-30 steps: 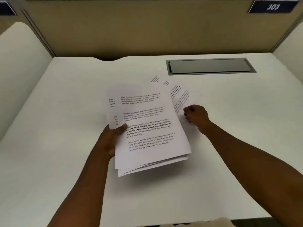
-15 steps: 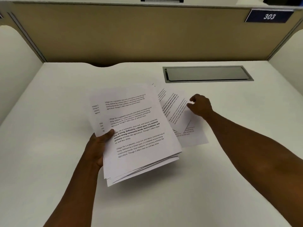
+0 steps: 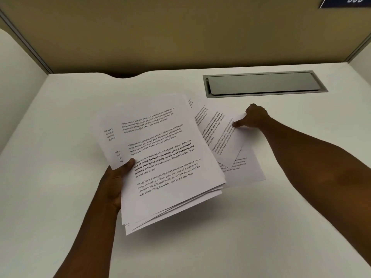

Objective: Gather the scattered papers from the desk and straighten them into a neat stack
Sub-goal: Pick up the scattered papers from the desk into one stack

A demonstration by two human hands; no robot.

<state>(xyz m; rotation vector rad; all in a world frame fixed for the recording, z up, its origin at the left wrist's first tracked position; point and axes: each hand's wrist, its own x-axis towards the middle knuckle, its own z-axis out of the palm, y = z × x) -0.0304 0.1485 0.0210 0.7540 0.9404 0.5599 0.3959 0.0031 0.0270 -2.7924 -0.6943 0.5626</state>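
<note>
Desk (image 3: pixel 60 197): white top, running the full width under both arms, boxed in by partition walls.
Partition (image 3: pixel 180 37): tan back panel behind the desk; a dark sign (image 3: pixel 347 2) with pale digits sits at its top right corner, cut off by the edge of the view.
Hatch (image 3: pixel 265 84): grey metal flap set flush in the desk, far right of centre, lid down.
Stack (image 3: pixel 164 167): printed sheets held up off the desk, tilted, lower edges fanned and uneven; its shadow falls on the desk beneath.
Loose sheets (image 3: pixel 247 169): still on the desk just right of the stack, partly tucked behind it, overlapping at different angles, one of them lifted at the right edge.
Left hand (image 3: pixel 115 179): gripping the stack at its left edge, thumb on the top page, fingers hidden underneath.
Right hand (image 3: pixel 256 118): near the hatch, fingers curled, pinching the right edge of the raised loose sheet between thumb and fingers.
</note>
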